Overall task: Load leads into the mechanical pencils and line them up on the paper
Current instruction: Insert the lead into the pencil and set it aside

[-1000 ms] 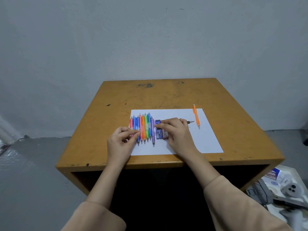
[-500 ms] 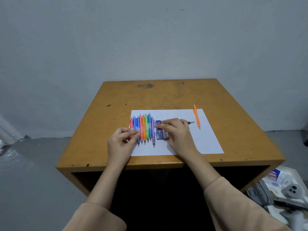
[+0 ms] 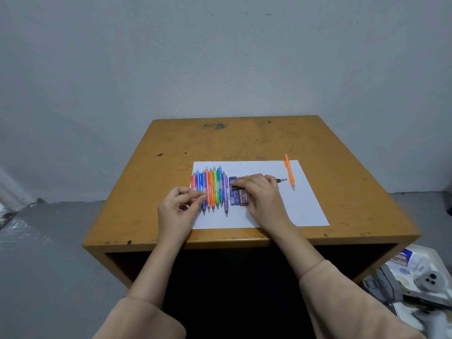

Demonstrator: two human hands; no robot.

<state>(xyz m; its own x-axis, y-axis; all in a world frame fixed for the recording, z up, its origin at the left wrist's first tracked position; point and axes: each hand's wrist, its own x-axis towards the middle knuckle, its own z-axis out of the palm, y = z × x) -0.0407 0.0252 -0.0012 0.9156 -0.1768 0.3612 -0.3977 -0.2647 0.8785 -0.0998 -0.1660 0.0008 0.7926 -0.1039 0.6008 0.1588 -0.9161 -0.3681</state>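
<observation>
The wooden table (image 3: 244,140) fills the space in front of me, with the sheet of paper (image 3: 305,206) laid toward its near edge. On the paper's 9 o'clock side lies the row of coloured mechanical pencils (image 3: 212,187), packed side by side, long axes running 12 to 6 with tips toward me. Just at 3 o'clock of the row sit the lead cases (image 3: 238,198), one blue and one red, partly under my fingers. A lone orange pencil (image 3: 289,174) lies well off at the paper's far right corner.

My right hand (image 3: 261,194) is curled over the black mechanical pencil (image 3: 280,180), holding it down. It lies crosswise, its long axis running 9 to 3, the tip poking out at 3 o'clock and the back end at my fingertips. My left hand (image 3: 176,206) pinches a hair-thin lead (image 3: 219,191) between thumb and forefinger.

The lead runs along nearly the same 9-to-3 line, passing over the coloured row, and its free end looks to be right at the pencil's back end. I judge the feed must travel straight toward 3 o'clock. The lead is dark, very slender and likely brittle.
</observation>
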